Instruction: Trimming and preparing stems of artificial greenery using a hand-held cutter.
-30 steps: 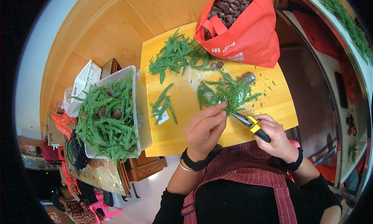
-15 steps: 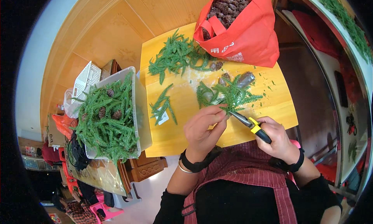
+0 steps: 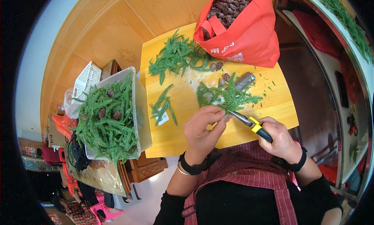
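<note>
In front of me, above the yellow table (image 3: 187, 141), my left hand (image 3: 206, 126) pinches the base of a green pine sprig (image 3: 233, 97). The sprig's needled shoots fan out away from me. My right hand (image 3: 277, 137) is wrapped round the black-and-yellow handles of long-nose pliers (image 3: 255, 125). Their grey jaws meet the sprig's base right beside my left fingertips; I cannot tell whether they bite on the stem. Beyond the sprig lie a few brown pine cones (image 3: 226, 77) and a dark wrapped roll (image 3: 245, 81).
A red bag (image 3: 249, 41) full of pine cones stands at the table's far right. Loose green sprigs (image 3: 175, 55) lie at the far left, a smaller bunch (image 3: 165, 104) nearer. Left of the table is a clear plastic bin (image 3: 134, 92) heaped with greenery and cones.
The pine sprig has turned slightly, its upper shoots now pointing more steeply away from me. Both hands stay almost in place, and the pliers' jaws remain at its base.
</note>
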A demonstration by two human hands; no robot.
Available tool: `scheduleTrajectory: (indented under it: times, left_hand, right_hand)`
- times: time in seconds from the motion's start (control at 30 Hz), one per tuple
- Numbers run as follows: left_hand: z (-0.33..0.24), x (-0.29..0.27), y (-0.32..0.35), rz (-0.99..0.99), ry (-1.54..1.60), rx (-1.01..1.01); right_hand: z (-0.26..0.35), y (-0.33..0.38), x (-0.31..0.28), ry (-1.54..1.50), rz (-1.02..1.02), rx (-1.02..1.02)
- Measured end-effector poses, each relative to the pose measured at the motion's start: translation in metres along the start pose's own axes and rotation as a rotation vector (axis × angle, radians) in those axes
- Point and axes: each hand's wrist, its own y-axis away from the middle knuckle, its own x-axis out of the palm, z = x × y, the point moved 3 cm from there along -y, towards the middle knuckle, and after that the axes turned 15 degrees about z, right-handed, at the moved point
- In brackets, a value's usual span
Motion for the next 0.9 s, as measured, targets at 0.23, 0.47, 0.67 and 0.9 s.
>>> scheduleTrajectory:
  times: [0.23, 0.47, 0.67, 0.9]
  left_hand:
    - [-0.005, -0.001, -0.003, 0.006, 0.112, -0.024]
    - [-0.007, -0.001, -0.002, -0.009, 0.098, -0.022]
    - [-0.003, 0.001, 0.000, -0.021, 0.107, -0.059]
    - [-0.001, 0.001, -0.001, -0.019, 0.077, -0.008]
  right_hand:
    - [-0.003, -0.001, -0.003, 0.043, 0.019, -0.016]
    - [-0.001, -0.004, -0.005, 0.094, 0.007, -0.076]
    - [-0.003, -0.004, -0.003, 0.096, -0.005, -0.069]
    - [-0.002, -0.005, -0.004, 0.123, -0.019, -0.061]
